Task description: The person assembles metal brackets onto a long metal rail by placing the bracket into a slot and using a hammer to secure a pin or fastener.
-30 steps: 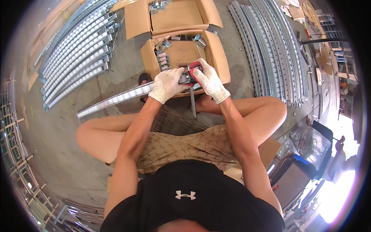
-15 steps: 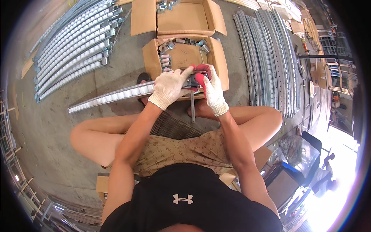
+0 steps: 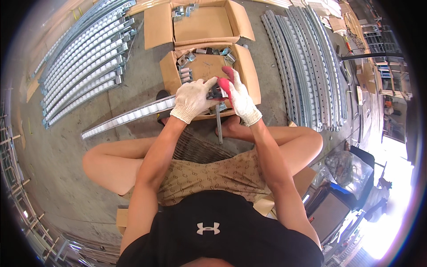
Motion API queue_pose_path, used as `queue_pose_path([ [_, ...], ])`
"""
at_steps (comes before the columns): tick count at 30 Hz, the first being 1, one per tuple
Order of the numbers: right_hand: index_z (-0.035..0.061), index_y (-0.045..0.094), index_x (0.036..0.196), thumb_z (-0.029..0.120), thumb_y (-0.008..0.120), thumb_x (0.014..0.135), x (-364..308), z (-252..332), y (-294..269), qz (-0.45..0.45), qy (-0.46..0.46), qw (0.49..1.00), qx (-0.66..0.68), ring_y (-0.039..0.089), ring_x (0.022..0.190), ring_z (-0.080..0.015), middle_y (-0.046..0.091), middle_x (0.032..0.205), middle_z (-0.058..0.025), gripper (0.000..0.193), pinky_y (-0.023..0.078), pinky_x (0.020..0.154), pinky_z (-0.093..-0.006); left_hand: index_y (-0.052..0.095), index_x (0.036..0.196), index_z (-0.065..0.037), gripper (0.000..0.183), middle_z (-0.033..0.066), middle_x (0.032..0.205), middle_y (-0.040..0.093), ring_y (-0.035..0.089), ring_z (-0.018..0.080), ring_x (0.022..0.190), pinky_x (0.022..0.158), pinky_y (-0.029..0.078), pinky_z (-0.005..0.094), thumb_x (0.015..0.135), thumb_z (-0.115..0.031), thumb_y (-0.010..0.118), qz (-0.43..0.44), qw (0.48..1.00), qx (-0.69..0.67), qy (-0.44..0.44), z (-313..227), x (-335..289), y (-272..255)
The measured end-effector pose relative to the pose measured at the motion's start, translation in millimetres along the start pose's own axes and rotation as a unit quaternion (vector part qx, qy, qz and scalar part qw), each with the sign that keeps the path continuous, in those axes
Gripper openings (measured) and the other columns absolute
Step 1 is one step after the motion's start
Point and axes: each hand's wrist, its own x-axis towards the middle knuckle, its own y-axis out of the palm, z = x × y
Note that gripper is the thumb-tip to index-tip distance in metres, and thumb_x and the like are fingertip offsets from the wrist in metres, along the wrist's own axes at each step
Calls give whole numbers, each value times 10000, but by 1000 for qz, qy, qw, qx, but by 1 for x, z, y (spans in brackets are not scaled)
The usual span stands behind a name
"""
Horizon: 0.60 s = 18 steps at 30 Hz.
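Note:
A long metal roller track [image 3: 133,116] with white rollers slants across in front of my legs. Closed round its right end is my left hand [image 3: 193,99], in a white knit glove with red on the fingers. A small metal bracket [image 3: 214,92] shows at that end, partly covered by my fingers. My right hand [image 3: 240,98], gloved alike, is at the bracket with thumb and fingers spread apart; its red thumb side lies against or just in front of the metal. Below the track end a narrow metal bar [image 3: 219,127] points toward me.
An open cardboard box [image 3: 249,66] with metal brackets and small rollers along its sides stands under my hands. Behind it is a second open box [image 3: 204,31]. Roller tracks [image 3: 84,66] lie at left, metal rails [image 3: 302,71] at right. Plastic-wrapped goods [image 3: 349,171] stand lower right.
My right hand's fingers, earlier closed at the bracket, have spread apart, and the hand has turned. My left hand keeps its hold on the track, whose far left end has dipped slightly.

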Motion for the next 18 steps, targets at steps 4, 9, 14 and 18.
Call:
queue_pose_path([
  [4, -33, 546, 1399, 532, 584, 1037, 31, -45, -26, -180, 114, 947, 242, 710, 743, -257, 687, 1185, -213, 672, 610, 680, -381, 688, 1290, -190, 678, 91, 881, 728, 739, 304, 776, 672, 594, 426, 762, -589, 831, -4, 1000, 23, -4, 5, 6, -5],
  [9, -48, 682, 1126, 325, 612, 962, 13, -124, 51, -16, 178, 862, -474, 752, 1016, -416, 743, 1091, -293, 414, 568, 938, -558, 709, 1210, -164, 648, 111, 865, 758, 755, 303, 786, 656, 597, 420, 772, -629, 814, -4, 1000, 20, -9, 10, 13, -9],
  [14, -13, 746, 965, 230, 626, 879, 27, -151, 32, -69, 196, 904, -373, 722, 1005, -444, 736, 985, -284, 284, 558, 923, -548, 712, 1185, -171, 619, 109, 828, 756, 750, 317, 751, 651, 597, 423, 769, -617, 821, 15, 1000, 8, -5, 11, 16, -1],
  [18, -46, 692, 1046, 223, 607, 929, -11, -123, -16, -164, 162, 948, -221, 703, 947, -460, 715, 974, -307, 306, 562, 855, -521, 716, 1172, -160, 600, 103, 872, 763, 754, 316, 772, 662, 602, 427, 777, -598, 824, 2, 1000, 12, -11, 24, 21, 1],
])
